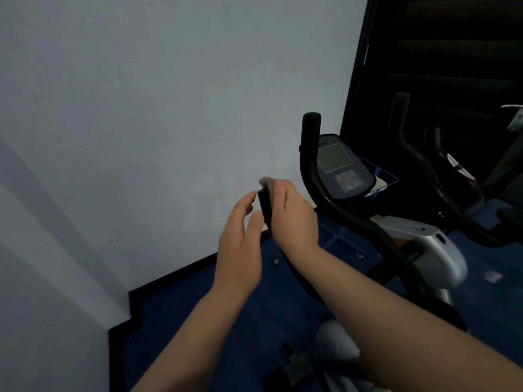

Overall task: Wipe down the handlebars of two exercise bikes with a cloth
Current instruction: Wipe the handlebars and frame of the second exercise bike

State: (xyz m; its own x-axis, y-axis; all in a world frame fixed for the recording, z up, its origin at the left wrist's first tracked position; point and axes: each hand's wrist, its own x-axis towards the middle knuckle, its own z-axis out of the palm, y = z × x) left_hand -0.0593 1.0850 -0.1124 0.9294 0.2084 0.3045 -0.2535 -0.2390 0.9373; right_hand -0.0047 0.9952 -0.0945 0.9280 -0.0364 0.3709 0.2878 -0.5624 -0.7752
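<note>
Head view. Pale wall (pixel 141 108) filled the upper left and centre of the frame; blue floor (pixel 198 306) with a black skirting strip ran along the bottom. A dark window or mirror panel (pixel 438 52) took the upper right.

The near exercise bike (pixel 430 250) stood right of centre: grey body, console (pixel 339 168) with a dim screen, and black handlebars. The far handlebar (pixel 310 142) rose upright beside the console. The near handlebar (pixel 264 205) stood at centre frame, between your two hands.

Your right hand (pixel 294 216) was wrapped around the near handlebar, fingers curled over a grey cloth (pixel 267 182) pressed to the bar's top; a tuft of cloth showed above your fingers. The picture was blurred there, so the cloth's extent could not be told.

Your left hand (pixel 240 241) hung just left of the bar, fingers straight and relaxed, holding nothing, fingertips close to the bar but apparently apart from it.

A second bike (pixel 452 171) showed dimly at right edge.
</note>
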